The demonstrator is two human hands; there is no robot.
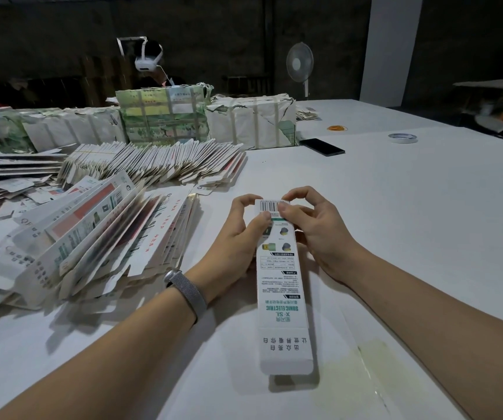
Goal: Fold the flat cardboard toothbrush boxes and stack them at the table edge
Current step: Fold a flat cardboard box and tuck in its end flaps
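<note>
A long white toothbrush box (283, 298) with green print and a barcode at its far end is held lengthwise above the white table (411, 222). My left hand (241, 228) grips its far end from the left, thumb on the printed face. My right hand (310, 222) pinches the same far end from the right, fingers curled over the end flap. A leaning pile of flat boxes (98, 234) lies to the left, and a fanned row of flat boxes (159, 163) sits behind it.
Wrapped bundles of packaging (162, 116) line the back of the table. A black phone (322, 147), a tape roll (402, 137) and an orange ring (337, 128) lie at the far right. A standing fan (299, 63) and a person's headset (148, 60) show behind the bundles.
</note>
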